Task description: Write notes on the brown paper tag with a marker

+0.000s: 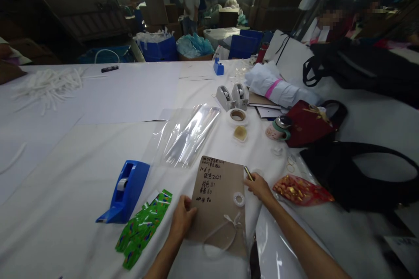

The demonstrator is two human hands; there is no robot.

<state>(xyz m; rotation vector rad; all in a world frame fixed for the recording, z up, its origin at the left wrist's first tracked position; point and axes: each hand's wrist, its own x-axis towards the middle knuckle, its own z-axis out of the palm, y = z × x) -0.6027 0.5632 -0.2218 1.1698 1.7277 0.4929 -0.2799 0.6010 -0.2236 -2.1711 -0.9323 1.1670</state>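
Note:
A brown cardboard sheet (218, 200) with handwritten lines lies on the white table in front of me. My left hand (182, 220) rests on its left edge with the fingers curled against it. My right hand (259, 186) is at the sheet's right edge and grips a thin gold pen (248, 173) that points up and left. A small roll of clear tape (238, 199) and a loop of white string (220, 232) lie on the sheet. Green printed strips (142, 228) are fanned out just left of my left hand.
A blue tape dispenser (126, 191) stands left of the strips, clear plastic sleeves (190, 133) beyond the sheet. Grey dispensers (233, 96), a tape roll (237, 115), a mug (279, 128), a red bag (309, 123), black bags (356, 170) and a red snack packet (303, 190) crowd the right. People stand far back.

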